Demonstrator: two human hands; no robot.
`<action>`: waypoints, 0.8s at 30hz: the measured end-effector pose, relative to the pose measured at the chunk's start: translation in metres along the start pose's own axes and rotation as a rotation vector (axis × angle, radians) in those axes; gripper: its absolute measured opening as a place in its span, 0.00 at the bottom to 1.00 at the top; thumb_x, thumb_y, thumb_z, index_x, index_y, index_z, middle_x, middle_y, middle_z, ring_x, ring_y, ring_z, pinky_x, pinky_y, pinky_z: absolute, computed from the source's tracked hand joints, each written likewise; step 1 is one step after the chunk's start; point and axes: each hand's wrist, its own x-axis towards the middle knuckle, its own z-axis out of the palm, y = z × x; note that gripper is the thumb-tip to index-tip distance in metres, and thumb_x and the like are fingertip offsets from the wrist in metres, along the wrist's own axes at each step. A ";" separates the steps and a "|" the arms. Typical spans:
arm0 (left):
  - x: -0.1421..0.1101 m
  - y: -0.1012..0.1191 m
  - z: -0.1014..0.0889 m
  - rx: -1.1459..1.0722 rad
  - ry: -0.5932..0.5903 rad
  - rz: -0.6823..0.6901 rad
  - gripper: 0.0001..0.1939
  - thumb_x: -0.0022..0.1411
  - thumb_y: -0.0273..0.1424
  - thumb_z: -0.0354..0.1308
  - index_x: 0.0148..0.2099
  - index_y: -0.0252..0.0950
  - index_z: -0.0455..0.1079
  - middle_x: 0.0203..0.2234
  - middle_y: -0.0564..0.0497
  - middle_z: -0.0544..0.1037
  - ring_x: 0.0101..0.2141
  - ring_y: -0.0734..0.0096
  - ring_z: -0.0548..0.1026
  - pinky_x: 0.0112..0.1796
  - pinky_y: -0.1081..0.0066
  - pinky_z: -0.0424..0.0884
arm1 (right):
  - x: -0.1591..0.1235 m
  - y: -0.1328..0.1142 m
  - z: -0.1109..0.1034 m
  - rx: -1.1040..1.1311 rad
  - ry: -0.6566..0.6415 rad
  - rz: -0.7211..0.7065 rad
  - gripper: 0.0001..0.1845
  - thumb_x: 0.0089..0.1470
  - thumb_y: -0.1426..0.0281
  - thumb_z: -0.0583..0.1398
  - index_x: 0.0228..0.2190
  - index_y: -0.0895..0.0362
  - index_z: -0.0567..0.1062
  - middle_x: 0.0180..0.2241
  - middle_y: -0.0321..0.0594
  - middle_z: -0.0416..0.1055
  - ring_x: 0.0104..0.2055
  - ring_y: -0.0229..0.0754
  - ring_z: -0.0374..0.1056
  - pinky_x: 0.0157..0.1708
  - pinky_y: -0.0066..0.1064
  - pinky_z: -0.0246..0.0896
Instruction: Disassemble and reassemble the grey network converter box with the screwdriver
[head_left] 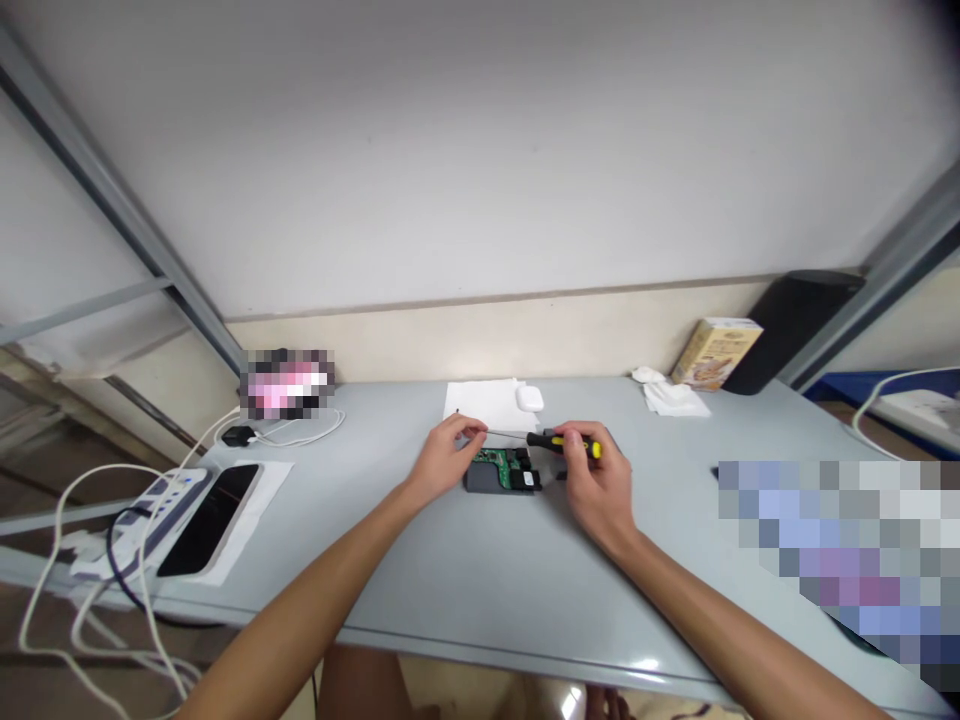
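Rectangular green-and-black circuit-board unit on grey desk — wide margin to near edge. Right hand, right of unit, clamped on yellow-and-black screwdriver; left hand at unit's far-left corner — can't tell its grip.

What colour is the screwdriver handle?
The screwdriver handle is black and yellow; it shows best in the head view.

Apparently living quarters: desk between metal posts, phone, tissues.

One head-worn camera looks forward and down across the grey desk towards the wall.
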 end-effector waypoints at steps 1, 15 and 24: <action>0.000 0.000 0.000 -0.001 0.001 -0.003 0.08 0.69 0.34 0.58 0.42 0.37 0.77 0.37 0.50 0.80 0.40 0.66 0.78 0.47 0.65 0.72 | 0.000 0.000 0.000 0.001 0.002 -0.001 0.22 0.65 0.49 0.56 0.37 0.53 0.77 0.35 0.42 0.78 0.35 0.46 0.74 0.34 0.36 0.67; -0.001 0.001 -0.003 -0.034 -0.035 -0.054 0.12 0.73 0.38 0.53 0.40 0.37 0.71 0.36 0.51 0.78 0.39 0.67 0.75 0.45 0.67 0.72 | -0.001 0.004 0.000 0.022 0.013 0.008 0.22 0.65 0.49 0.57 0.36 0.54 0.77 0.34 0.41 0.77 0.34 0.45 0.73 0.34 0.36 0.67; -0.001 0.004 -0.004 -0.049 -0.074 -0.073 0.13 0.72 0.40 0.53 0.39 0.37 0.71 0.36 0.51 0.77 0.40 0.65 0.74 0.46 0.67 0.69 | -0.002 0.007 -0.001 0.022 0.032 -0.016 0.21 0.66 0.50 0.57 0.36 0.54 0.77 0.33 0.41 0.77 0.34 0.45 0.73 0.35 0.36 0.67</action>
